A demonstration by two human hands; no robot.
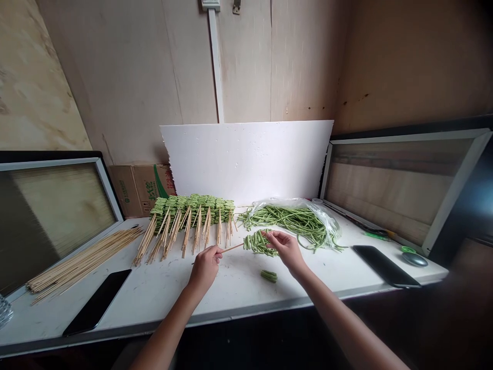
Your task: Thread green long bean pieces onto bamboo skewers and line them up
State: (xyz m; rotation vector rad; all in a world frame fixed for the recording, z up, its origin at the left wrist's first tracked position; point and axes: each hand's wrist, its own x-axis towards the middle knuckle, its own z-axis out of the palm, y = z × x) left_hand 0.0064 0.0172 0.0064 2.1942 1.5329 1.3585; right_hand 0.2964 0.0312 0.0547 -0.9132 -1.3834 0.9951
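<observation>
My left hand (206,262) is closed around the blunt end of a bamboo skewer (233,247), which points to the right. Short pieces of green long bean (252,241) sit side by side along the skewer, crosswise to it. At the skewer's right end, my right hand (285,250) pinches a bean piece between thumb and fingers; its fingers partly hide that end. More cut pieces seem to lie just below the hand. A small bundle of cut bean pieces (268,276) rests on the white table nearer to me.
Finished bean skewers (192,208) are stacked behind my left hand, sticks toward me. Bare skewers (84,262) and a black phone (98,300) lie left. Whole long beans (292,218) fill a plastic bag (329,221). Another dark phone (385,264) and a mouse (415,258) lie right.
</observation>
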